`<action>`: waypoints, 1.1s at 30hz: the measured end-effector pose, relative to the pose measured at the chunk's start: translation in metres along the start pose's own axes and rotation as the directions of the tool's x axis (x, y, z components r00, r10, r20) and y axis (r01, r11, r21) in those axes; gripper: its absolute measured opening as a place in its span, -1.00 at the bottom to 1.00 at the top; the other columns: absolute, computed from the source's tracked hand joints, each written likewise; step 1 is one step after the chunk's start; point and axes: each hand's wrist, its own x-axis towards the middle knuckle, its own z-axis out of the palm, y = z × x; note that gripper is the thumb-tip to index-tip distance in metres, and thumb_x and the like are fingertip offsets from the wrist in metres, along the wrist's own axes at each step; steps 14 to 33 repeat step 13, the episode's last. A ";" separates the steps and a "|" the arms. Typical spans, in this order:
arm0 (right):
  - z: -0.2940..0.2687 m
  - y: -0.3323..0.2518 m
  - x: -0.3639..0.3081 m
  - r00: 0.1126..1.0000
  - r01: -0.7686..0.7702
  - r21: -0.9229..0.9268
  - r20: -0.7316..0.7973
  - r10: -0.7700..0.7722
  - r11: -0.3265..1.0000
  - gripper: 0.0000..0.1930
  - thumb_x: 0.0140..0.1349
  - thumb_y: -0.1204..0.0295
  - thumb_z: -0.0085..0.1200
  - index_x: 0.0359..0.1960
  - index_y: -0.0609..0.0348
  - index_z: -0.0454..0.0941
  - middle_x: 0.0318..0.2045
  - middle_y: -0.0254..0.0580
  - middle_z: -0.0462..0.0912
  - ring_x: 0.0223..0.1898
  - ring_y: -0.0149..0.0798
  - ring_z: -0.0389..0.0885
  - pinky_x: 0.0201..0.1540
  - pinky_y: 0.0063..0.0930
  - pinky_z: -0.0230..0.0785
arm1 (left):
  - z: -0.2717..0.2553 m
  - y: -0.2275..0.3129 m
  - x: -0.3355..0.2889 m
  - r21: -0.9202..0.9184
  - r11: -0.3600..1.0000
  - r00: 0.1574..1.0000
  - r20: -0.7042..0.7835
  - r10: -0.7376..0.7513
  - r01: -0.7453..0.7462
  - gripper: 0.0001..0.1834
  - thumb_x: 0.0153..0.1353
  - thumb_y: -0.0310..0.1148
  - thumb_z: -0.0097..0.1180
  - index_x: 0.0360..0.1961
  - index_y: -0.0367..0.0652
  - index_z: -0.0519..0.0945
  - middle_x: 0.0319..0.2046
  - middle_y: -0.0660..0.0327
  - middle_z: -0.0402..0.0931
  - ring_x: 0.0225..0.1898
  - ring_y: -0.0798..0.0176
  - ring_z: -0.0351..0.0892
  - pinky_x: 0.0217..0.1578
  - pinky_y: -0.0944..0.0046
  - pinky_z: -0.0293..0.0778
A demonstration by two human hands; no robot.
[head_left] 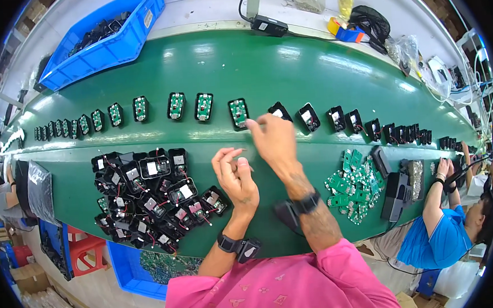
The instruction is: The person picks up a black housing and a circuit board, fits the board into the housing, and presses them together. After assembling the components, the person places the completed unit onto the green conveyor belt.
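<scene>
My right hand reaches over the green table, its thumb at the lower right corner of a small black case with a green circuit board. Its other fingers point away and are partly hidden, so I cannot tell whether they grip anything. Just beyond them a black case is partly covered by the hand. My left hand hovers nearer to me, palm turned inward, fingers loosely bent and apart with nothing visible in them. To its left lies a heap of black cases with wires. Right of my right forearm are loose green circuit boards.
Black cases with boards continue the row leftward; cases with white parts and red wires continue rightward. A blue bin stands far left. Black devices lie at right, near a co-worker in a blue shirt. A blue crate sits below the table.
</scene>
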 end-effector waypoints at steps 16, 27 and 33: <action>-0.055 0.035 -0.019 0.984 0.143 -0.154 0.128 -0.123 0.978 -0.33 0.00 0.38 0.33 0.19 0.18 0.36 -0.09 0.06 0.59 -0.07 0.19 0.62 -0.04 -0.03 0.49 | 0.016 0.022 0.000 0.149 0.988 0.923 0.374 -0.092 0.038 -0.06 0.10 -0.52 0.33 0.47 -0.05 0.09 0.43 -0.02 -0.09 0.00 0.13 0.59 -0.31 0.38 0.63; -0.055 0.035 -0.019 0.984 0.143 -0.154 0.128 -0.123 0.978 -0.33 0.00 0.38 0.33 0.19 0.18 0.36 -0.09 0.06 0.59 -0.07 0.19 0.62 -0.04 -0.03 0.49 | 0.016 0.022 0.000 0.149 0.988 0.923 0.374 -0.092 0.038 -0.06 0.10 -0.52 0.33 0.47 -0.05 0.09 0.43 -0.02 -0.09 0.00 0.13 0.59 -0.31 0.38 0.63; -0.055 0.035 -0.019 0.984 0.143 -0.154 0.128 -0.123 0.978 -0.33 0.00 0.38 0.33 0.19 0.18 0.36 -0.09 0.06 0.59 -0.07 0.19 0.62 -0.04 -0.03 0.49 | 0.016 0.022 0.000 0.149 0.988 0.923 0.374 -0.092 0.038 -0.06 0.10 -0.52 0.33 0.47 -0.05 0.09 0.43 -0.02 -0.09 0.00 0.13 0.59 -0.31 0.38 0.63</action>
